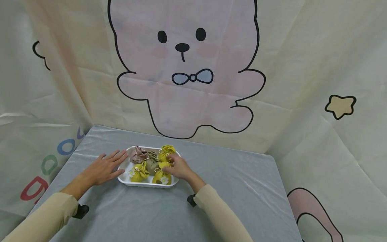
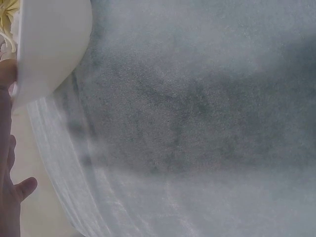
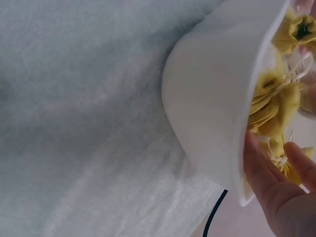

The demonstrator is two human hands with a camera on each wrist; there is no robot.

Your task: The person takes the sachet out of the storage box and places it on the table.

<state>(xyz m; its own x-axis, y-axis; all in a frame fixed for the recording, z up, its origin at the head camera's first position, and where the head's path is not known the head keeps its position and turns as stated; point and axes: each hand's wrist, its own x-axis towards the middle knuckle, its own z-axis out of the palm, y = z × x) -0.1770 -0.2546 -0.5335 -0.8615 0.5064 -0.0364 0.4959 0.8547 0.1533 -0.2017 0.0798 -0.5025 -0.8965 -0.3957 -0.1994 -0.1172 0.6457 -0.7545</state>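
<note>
A white tray [image 1: 142, 184] holds several small drawstring pouches. My left hand [image 1: 101, 168] lies at the tray's left end, its fingers straight and fingertips right at the rim. My right hand [image 1: 180, 167] reaches over the right end, thumb and index finger spread apart among the yellow pouches. Its index finger overlaps the back yellow pouch [image 1: 167, 151]; its thumb is at the front yellow pouch [image 1: 160, 177], which bears a white flower. In the right wrist view its fingers [image 3: 264, 182] go down inside the tray wall, beside a yellow pouch [image 3: 276, 111].
A third yellow pouch [image 1: 139, 173] sits front left in the tray, beside an olive pouch [image 1: 152, 166] and a dusty pink pouch [image 1: 138, 155]. Grey cloth covers the table [image 1: 229, 188]. A printed curtain [image 1: 290, 67] hangs behind and at both sides.
</note>
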